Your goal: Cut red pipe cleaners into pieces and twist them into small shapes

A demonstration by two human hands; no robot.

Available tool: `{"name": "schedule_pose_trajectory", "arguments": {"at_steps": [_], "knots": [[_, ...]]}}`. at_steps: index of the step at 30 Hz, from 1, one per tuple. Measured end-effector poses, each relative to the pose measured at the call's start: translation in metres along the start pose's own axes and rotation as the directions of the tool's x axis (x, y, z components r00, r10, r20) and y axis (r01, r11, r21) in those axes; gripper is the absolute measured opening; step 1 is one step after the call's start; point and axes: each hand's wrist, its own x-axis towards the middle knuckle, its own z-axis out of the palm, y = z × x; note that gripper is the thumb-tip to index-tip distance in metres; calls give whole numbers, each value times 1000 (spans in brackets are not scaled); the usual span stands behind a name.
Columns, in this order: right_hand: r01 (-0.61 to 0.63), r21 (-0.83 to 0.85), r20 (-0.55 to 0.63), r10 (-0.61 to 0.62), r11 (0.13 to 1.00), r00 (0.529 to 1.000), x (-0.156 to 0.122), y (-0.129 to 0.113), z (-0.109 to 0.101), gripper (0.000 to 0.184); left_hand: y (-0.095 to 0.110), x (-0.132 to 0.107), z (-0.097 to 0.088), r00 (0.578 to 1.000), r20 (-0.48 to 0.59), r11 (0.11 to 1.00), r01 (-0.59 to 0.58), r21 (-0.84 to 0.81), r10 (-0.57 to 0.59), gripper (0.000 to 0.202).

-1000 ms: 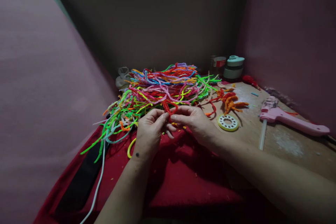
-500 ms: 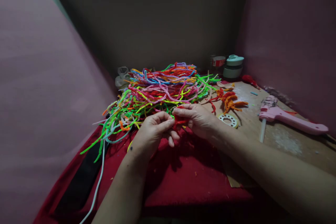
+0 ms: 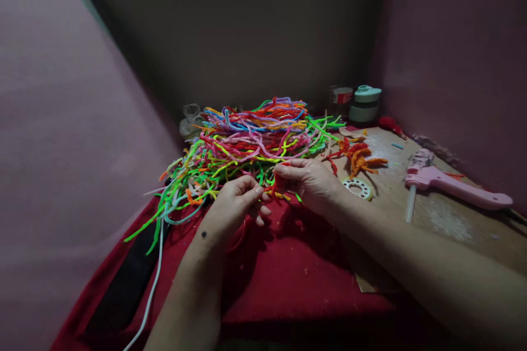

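In front of the heap of coloured pipe cleaners (image 3: 259, 137), my right hand (image 3: 315, 184) is closed in a pinch on a red pipe cleaner (image 3: 280, 180). Part of the red piece is hidden behind its thumb and fingers. My left hand (image 3: 241, 200) is just to the left, with a gap between the two hands. Its thumb and index finger are pressed together and the other fingers are loosely curled. Whatever lies between those fingertips is too small to make out.
A pink glue gun (image 3: 457, 184) with a clear stick lies on the cardboard (image 3: 448, 247) at right. Nearer are a white tape spool (image 3: 357, 188) and orange twisted pieces (image 3: 365, 162). A mint-lidded container (image 3: 365, 103) stands behind. A white cable (image 3: 154, 285) crosses the red cloth (image 3: 296, 285).
My left hand has moved left and slightly down, away from the right hand, widening the gap. My right hand keeps the red pipe cleaner in nearly the same place.
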Motion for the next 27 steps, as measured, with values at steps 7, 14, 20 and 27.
{"name": "schedule_pose_trajectory", "arguments": {"at_steps": [7, 14, 20, 27], "knots": [[-22, 20, -8, 22, 1000, 1000, 3, -3, -4, 16, -6, 4, -4, 991, -118, 991, -51, 123, 66, 21], [-59, -100, -51, 54, 993, 997, 1, 1, -2, 20, -8, 2, 6, 932, -254, 965, -234, 120, 258, 22], [-44, -200, -29, 39, 979, 999, -2, 2, 1, 17, 0, -4, 17, 981, -85, 982, -167, 93, 175, 17], [-43, -30, 126, 47, 999, 991, -6, 9, 5, 19, -9, 1, 18, 962, -174, 971, -227, -72, 212, 19]]}}
